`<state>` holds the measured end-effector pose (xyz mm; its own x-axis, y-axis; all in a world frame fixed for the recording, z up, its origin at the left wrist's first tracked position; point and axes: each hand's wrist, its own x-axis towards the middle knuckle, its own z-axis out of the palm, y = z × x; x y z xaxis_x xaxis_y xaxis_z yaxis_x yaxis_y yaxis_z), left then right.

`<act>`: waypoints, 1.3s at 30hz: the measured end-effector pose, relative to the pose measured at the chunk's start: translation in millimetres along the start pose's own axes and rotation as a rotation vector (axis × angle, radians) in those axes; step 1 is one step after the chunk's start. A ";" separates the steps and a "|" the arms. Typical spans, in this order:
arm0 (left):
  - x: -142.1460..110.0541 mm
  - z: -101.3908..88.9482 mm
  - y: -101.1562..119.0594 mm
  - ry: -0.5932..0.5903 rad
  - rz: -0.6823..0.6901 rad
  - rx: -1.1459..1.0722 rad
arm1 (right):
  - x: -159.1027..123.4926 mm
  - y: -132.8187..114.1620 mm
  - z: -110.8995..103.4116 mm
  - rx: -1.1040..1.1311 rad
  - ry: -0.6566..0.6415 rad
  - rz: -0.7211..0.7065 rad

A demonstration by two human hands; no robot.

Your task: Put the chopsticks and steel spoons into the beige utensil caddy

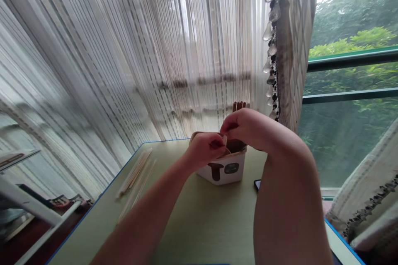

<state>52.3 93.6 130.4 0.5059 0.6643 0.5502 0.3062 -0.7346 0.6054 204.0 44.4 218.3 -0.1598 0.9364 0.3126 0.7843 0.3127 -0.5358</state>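
Observation:
A white tub (230, 178) with a brown rim, a dark label and a brown printed shape stands toward the far edge of the table. Over its near left rim is my left hand (207, 148), fingers pinched together at the opening. My right hand (239, 126) reaches over the tub from the right, bent at the wrist, its fingertips also pinched and close to the left ones. A small pale piece (224, 140) shows between the two sets of fingertips; its kind is unclear. Behind the right hand rise several brown stick ends (239, 105). The tub's inside is mostly hidden.
Pale thin sticks (135, 174) like chopsticks lie on the light green table (199, 223), left of the tub. A dark phone-like edge (257, 184) shows beside my right arm. Sheer curtains (139, 49) hang behind; a window with railings (351, 60) is at right.

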 end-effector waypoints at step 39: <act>-7.6 -31.4 23.1 -0.085 -0.051 -0.007 | -15.9 -16.7 -10.2 -0.092 0.331 -0.051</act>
<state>30.2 75.9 158.3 0.5562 0.6866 0.4681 0.3281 -0.6990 0.6354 199.6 22.6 230.3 -0.0088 0.8128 0.5825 0.8334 0.3279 -0.4450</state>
